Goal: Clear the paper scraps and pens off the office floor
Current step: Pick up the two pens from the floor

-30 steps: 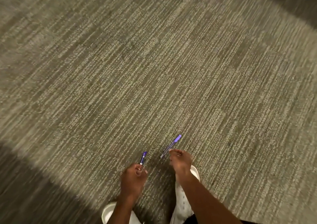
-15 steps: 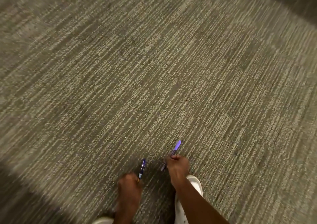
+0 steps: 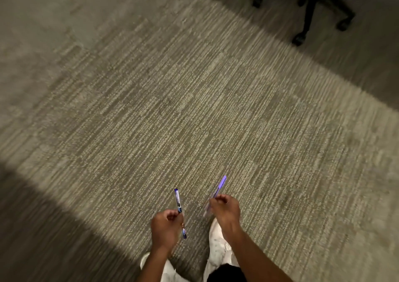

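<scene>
Grey-beige ribbed carpet (image 3: 194, 108) covers the office floor. Nearest, the left hand (image 3: 165, 230) is closed around a dark-blue printed ballpoint pen (image 3: 179, 211); the right hand (image 3: 225, 210) is closed around a clear pen with a violet cap (image 3: 217, 192) — both lifted off the floor. Farther off stands a black wheeled chair base (image 3: 311, 7). No scraps are visible. Step in hand: carrying. Next — likely locating a place to deposit the pens.
</scene>
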Action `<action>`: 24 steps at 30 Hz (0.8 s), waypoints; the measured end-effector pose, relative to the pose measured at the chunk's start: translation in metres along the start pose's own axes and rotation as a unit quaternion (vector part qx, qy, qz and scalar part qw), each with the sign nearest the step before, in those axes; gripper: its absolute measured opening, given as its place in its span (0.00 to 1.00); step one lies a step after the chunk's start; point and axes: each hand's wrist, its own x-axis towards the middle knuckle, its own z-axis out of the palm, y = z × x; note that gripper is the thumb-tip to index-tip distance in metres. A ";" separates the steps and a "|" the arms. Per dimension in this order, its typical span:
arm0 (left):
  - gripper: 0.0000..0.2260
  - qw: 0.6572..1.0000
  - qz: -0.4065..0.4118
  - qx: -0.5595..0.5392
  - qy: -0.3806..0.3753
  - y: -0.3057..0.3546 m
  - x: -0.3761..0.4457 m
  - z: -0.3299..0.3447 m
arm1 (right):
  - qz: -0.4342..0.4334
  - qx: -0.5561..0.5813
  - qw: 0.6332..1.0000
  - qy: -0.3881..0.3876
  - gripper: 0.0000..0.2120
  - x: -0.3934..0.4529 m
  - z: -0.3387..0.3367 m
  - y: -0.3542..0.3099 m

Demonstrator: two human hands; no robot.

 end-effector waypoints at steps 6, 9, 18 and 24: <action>0.09 0.997 0.032 -0.064 -0.001 0.108 -0.073 -0.035 | -0.100 -0.033 0.993 -0.049 0.15 -0.087 -0.053 -0.101; 0.07 0.993 0.018 -0.113 -0.011 0.159 -0.107 -0.050 | -0.139 -0.078 0.983 -0.095 0.09 -0.128 -0.076 -0.144; 0.07 0.984 0.057 -0.167 -0.017 0.262 -0.201 -0.088 | -0.158 -0.045 0.966 -0.200 0.05 -0.233 -0.132 -0.246; 0.07 0.979 0.091 -0.178 -0.028 0.298 -0.267 -0.112 | -0.182 -0.064 0.949 -0.250 0.09 -0.286 -0.161 -0.282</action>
